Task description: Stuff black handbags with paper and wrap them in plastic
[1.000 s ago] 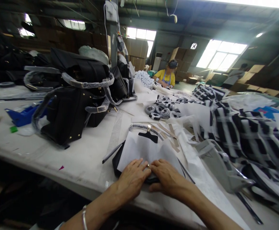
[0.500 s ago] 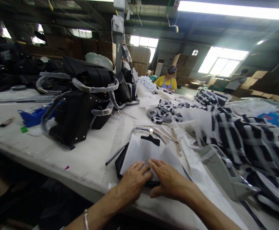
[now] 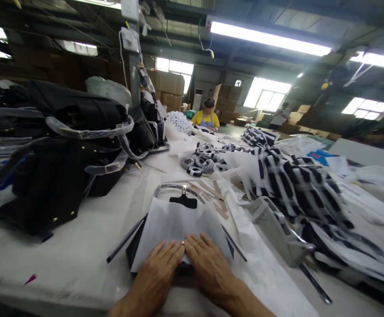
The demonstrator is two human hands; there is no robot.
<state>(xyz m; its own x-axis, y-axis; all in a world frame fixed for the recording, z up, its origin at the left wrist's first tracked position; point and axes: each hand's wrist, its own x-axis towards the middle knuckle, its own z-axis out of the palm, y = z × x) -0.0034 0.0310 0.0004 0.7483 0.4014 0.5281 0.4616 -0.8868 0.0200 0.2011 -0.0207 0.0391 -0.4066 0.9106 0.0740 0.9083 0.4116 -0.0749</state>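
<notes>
A black handbag [image 3: 133, 253] lies on the table in front of me, mostly hidden under a white sheet of paper [image 3: 175, 220]. Above the sheet's far edge show a black tab [image 3: 183, 201] with a gold clasp and the bag's plastic-wrapped handle [image 3: 165, 188]. Dark strips stick out at both sides. My left hand [image 3: 159, 270] rests flat on the sheet's near left part. On the near right part lies my right hand [image 3: 208, 266], fingers stretched out. The fingertips of the two hands almost meet, near a small gold stud.
Black bags with wrapped handles [image 3: 63, 176] are piled at the left. Coiled straps [image 3: 201, 160] lie beyond the sheet. To the right are a grey tape dispenser [image 3: 279, 233] and stacked black-and-white pieces [image 3: 297, 185]. A person in yellow [image 3: 205, 116] sits at the far end.
The view has turned right, so things appear further left. My hands now lie flatter and more evenly on the sheet, and the right thumb has come in beside the fingers.
</notes>
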